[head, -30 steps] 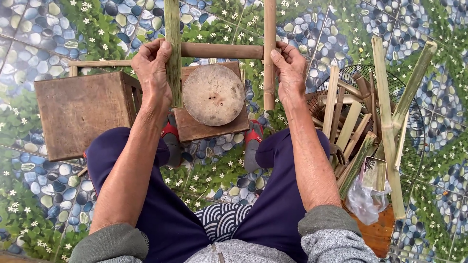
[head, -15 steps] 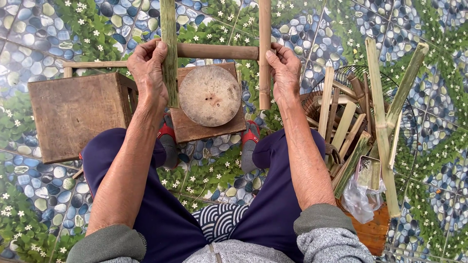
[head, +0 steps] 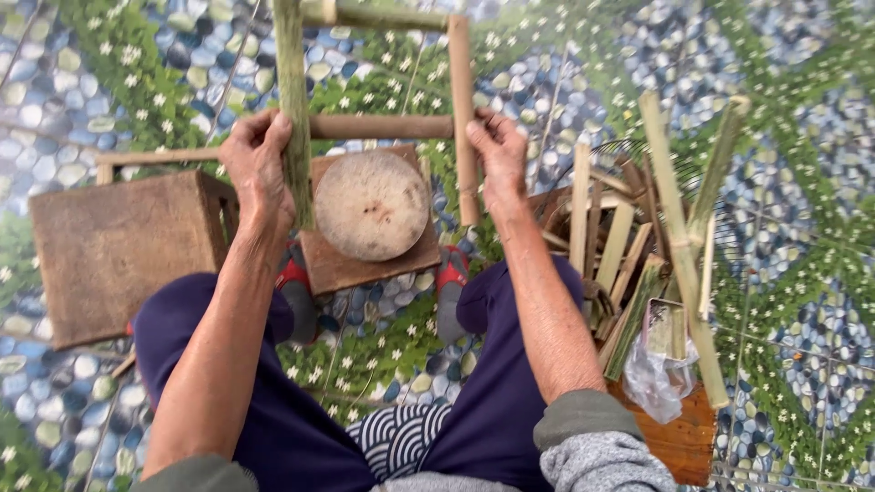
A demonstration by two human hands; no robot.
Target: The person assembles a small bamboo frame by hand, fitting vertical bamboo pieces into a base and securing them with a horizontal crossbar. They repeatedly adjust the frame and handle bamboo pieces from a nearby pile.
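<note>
Knees: the person sits with dark blue trousers (head: 264, 392) spread, grey sleeves (head: 592, 446) at the bottom edge, red-trimmed shoes (head: 293, 278) on the pebble-and-flower patterned floor (head: 802, 301).

Left hand: the left hand (head: 255, 169) is clenched around the green bamboo upright (head: 293, 109), fingers wrapped across its front just where the brown crossbar (head: 378, 126) meets it.

Right hand: the right hand (head: 497, 159) grips the brown bamboo upright (head: 461, 118) at the crossbar's other end, thumb pressed beside the joint.

Frame: the two uprights, the crossbar and a farther top bar (head: 383, 15) form a bamboo frame held above the floor, in front of the knees.

Block: a round wooden disc (head: 371, 206) lies on a flat board (head: 365, 264) between the feet, below the frame.

Left side: a brown wooden stool (head: 118, 251) stands just beside the board.

Right side: a wire basket (head: 629, 182) of cut bamboo strips (head: 620, 246), two long green poles (head: 679, 246) and a clear plastic bag (head: 652, 378) near an orange wooden surface (head: 679, 437).

Risk: the joints look only push-fitted, so uneven squeezing could twist the frame and pop the crossbar out; a slip might drop it onto the disc or feet.

Risk two: I judge the split bamboo edges could nick bare fingers.
</note>
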